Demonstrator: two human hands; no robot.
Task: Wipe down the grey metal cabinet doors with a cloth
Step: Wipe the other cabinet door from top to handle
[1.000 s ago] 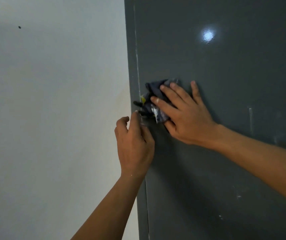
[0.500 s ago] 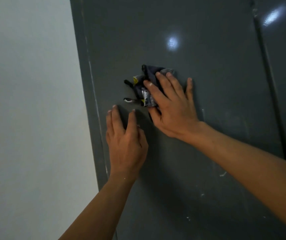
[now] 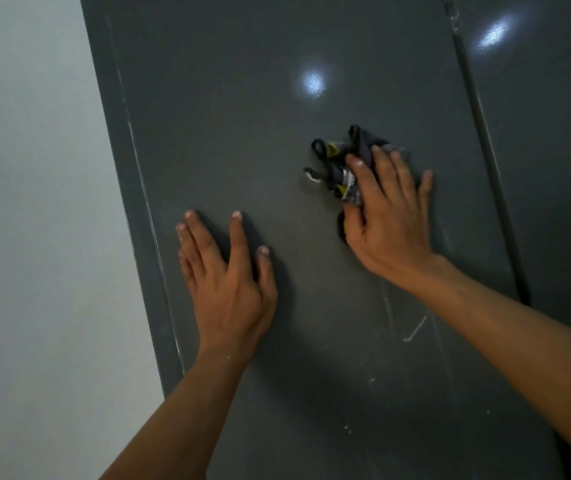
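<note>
A grey metal cabinet door [image 3: 242,109] fills most of the view. My right hand [image 3: 388,220] presses a crumpled dark cloth [image 3: 337,164] with yellow and white patches flat against the door, fingers spread over it. My left hand [image 3: 228,282] lies flat on the same door, lower and to the left, fingers apart, holding nothing. A second door [image 3: 554,150] begins past a vertical seam [image 3: 484,147] on the right.
A pale wall [image 3: 34,237] borders the cabinet's left edge [image 3: 128,188]. Light scratches and white specks [image 3: 412,330] mark the door below my right wrist. Two light reflections shine on the doors higher up.
My right hand has slid the cloth to the right, away from the door's left edge. My left hand has left the edge and now rests flat on the door face.
</note>
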